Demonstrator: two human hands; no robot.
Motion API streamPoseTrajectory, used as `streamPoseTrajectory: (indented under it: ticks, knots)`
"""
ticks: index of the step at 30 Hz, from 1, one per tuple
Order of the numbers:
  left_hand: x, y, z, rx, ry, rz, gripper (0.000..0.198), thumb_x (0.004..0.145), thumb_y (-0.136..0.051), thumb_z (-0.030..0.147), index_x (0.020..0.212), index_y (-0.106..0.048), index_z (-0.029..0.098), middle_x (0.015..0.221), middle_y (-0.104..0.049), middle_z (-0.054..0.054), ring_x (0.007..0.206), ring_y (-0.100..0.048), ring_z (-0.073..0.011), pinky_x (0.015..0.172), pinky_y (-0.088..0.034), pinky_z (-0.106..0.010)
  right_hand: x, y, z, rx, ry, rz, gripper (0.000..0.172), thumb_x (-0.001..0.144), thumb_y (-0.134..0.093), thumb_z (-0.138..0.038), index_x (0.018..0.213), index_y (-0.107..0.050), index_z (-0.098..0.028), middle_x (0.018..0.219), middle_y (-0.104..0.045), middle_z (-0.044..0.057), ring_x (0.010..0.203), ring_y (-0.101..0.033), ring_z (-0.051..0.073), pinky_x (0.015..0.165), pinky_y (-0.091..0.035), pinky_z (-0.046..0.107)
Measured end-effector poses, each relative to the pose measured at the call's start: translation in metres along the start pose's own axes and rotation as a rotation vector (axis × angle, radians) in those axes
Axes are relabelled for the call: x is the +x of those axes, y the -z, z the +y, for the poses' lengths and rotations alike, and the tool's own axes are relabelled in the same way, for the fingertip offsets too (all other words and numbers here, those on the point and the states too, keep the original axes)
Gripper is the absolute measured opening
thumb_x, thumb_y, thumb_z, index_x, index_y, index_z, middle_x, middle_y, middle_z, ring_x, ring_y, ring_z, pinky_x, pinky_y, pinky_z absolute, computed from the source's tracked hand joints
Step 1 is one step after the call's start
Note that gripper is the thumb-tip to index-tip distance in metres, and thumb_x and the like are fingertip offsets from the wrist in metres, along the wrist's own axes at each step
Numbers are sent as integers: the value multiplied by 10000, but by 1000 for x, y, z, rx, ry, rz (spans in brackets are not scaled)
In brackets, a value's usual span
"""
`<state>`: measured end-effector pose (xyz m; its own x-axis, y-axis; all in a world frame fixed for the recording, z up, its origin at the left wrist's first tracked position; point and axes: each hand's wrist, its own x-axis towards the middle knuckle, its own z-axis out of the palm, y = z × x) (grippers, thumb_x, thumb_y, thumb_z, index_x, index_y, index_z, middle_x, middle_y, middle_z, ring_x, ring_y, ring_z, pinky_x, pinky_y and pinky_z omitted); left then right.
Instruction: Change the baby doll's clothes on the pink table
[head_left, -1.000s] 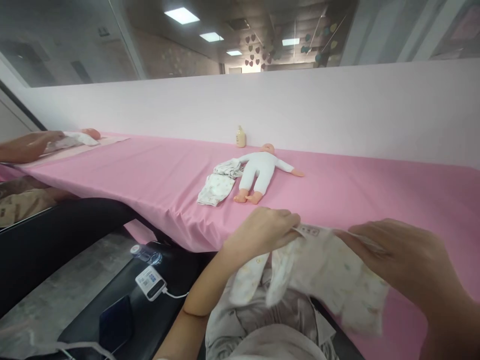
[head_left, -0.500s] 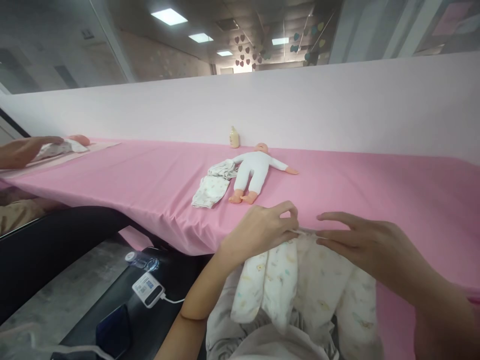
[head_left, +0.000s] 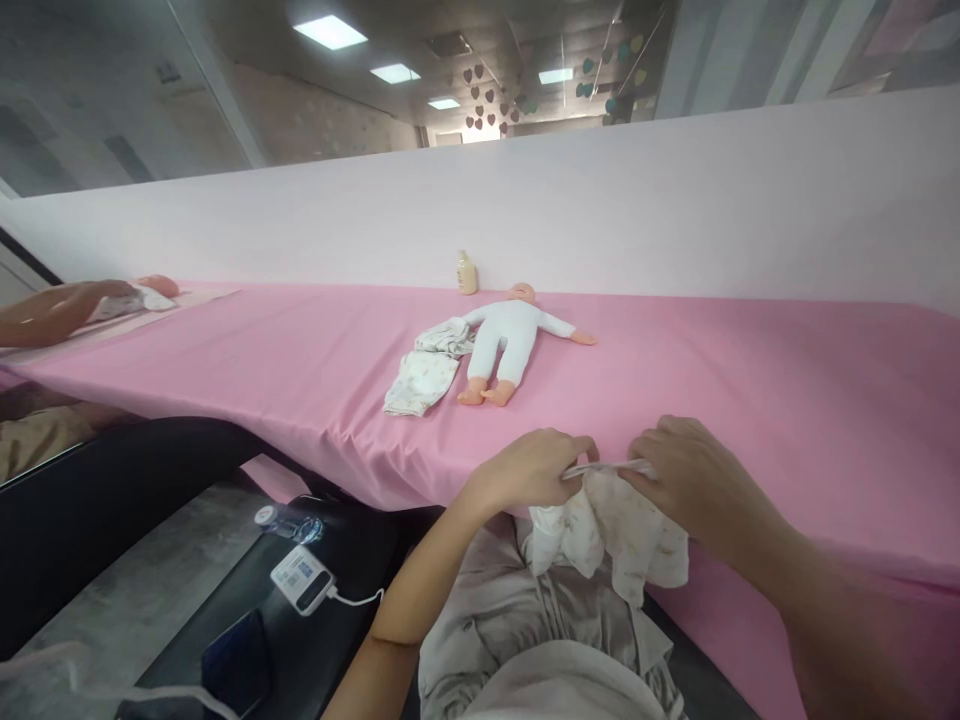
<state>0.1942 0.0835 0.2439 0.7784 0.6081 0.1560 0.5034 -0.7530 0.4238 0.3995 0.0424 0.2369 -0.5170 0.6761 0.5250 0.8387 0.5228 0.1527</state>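
A small white baby garment [head_left: 630, 530] with a faint coloured print hangs over my lap, held up by its top edge. My left hand [head_left: 544, 468] pinches that edge on one side, and my right hand [head_left: 679, 465] grips it on the other, so it stretches taut between them. Which kind of garment it is I cannot tell. Beyond my hands a baby doll [head_left: 510, 335] in a white suit lies on its back, arms spread. Printed baby clothes [head_left: 422, 383] lie partly bunched beside the doll.
A pink cloth [head_left: 300, 340] covers the long table. Against the white wall stands a yellowish bottle [head_left: 466, 274]. On a black seat at lower left are a water bottle [head_left: 289, 522], a white cabled device [head_left: 301, 578] and a phone [head_left: 236, 660]. Another person's hand [head_left: 64, 310] touches a second doll.
The garment has been drawn up and bunched and now hangs shorter over my lap. My right hand has moved slightly left and closed on its edge.
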Motion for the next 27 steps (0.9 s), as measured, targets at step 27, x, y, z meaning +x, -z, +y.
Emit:
streamPoseTrajectory:
  ticks: [27]
  knots:
    - [-66,-79,53,-679,-23,734,261,759,-712,257,976,-567,255,976,-548,-37,947,-567,-164,819,-487,-286,-53,7,-85,1036,-404,179,118,865,-588,-284,976,-624,-271,836,-709,2,709,-685,159,637,-570,205]
